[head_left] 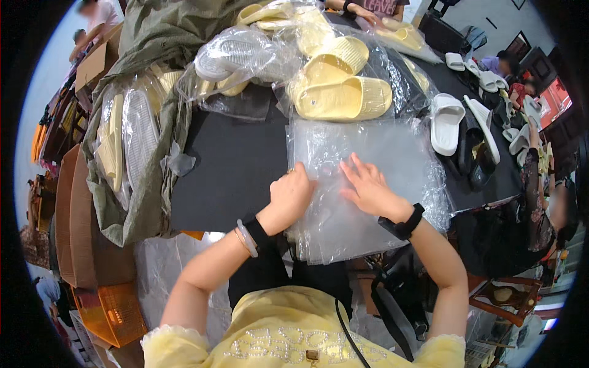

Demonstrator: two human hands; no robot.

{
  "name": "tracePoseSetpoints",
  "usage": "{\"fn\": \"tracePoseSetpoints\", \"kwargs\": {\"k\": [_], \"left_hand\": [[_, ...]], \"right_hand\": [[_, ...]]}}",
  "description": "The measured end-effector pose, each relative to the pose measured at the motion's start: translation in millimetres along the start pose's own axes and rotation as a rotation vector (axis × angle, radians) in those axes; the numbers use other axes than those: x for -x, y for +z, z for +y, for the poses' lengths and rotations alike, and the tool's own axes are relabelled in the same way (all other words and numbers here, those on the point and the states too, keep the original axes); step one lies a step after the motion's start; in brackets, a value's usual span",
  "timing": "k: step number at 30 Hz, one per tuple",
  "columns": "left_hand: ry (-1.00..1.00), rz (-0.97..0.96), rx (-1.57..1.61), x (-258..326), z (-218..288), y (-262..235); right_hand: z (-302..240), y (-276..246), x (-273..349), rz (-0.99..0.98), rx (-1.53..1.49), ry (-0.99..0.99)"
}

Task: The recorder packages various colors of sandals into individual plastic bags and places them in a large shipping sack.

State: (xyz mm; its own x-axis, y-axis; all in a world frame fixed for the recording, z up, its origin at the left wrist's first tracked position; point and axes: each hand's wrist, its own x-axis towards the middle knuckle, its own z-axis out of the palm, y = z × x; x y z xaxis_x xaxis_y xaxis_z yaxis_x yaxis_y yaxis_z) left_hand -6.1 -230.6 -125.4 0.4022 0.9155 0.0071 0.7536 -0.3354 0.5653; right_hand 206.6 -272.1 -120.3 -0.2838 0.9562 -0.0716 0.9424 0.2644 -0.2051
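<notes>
A stack of clear plastic bags (368, 230) lies flat on the dark table before me, hanging slightly over its near edge. At the stack's left side, my left hand (292, 197) is closed with curled fingers on the edge of a plastic bag; its fingertips are partly hidden. My right hand (370, 187) lies open on the top bag, fingers spread, holding nothing. Just beyond the stack sits a pair of pale yellow slide sandals (343, 98), one leaning behind the other.
Bagged grey and yellow slides (140, 138) fill an olive sack (101, 211) at left; more bagged slides (236, 52) lie at the back. White slides (446, 122) and black ones line the right side. A co-worker's hand (366, 16) reaches in from the far side. An orange crate (116, 313) stands lower left.
</notes>
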Motion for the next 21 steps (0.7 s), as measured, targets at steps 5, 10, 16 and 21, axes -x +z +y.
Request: {"fn": "tracePoseSetpoints", "kwargs": {"k": [5,10,16,21], "left_hand": [[-0.115,0.008,-0.002,-3,-17,-3],[-0.139,-0.144,-0.014,-24,-6,-1],[-0.08,-0.02,0.007,-6,-30,0],[-0.061,-0.109,0.068,-22,-30,0]], "right_hand": [[15,-77,-15,-0.271,-0.024,-0.191],[50,-124,-58,0.141,0.515,-0.1],[43,-174,-42,-0.401,0.198,-0.088],[63,-236,59,-0.479,0.054,0.114]]}}
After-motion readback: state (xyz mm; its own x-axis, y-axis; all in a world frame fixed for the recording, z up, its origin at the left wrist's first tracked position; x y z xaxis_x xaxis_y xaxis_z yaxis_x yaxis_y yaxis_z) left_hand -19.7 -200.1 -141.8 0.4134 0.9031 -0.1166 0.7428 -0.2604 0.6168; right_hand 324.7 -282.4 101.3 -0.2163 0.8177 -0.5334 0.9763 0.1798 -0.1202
